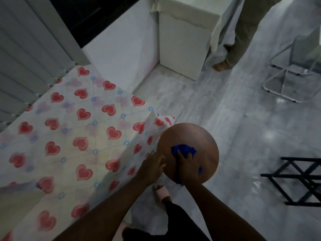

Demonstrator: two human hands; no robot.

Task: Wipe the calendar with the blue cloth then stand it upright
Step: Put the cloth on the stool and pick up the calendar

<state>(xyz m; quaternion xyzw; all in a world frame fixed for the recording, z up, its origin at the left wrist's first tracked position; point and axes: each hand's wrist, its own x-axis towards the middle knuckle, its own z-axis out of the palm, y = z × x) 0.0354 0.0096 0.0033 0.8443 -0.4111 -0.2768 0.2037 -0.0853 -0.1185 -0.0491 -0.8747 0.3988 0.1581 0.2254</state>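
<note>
Your right hand [188, 166] presses the blue cloth [184, 149] with flat fingers onto the round stool [199, 136] at lower centre. Your left hand [152, 166] rests open on its rim. No calendar is in view, so you risk wiping the wrong thing, and leaning hard could tip the stool.

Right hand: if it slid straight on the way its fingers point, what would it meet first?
The right hand would first push into the bunched blue cloth, then likely bare round wooden top.
</note>
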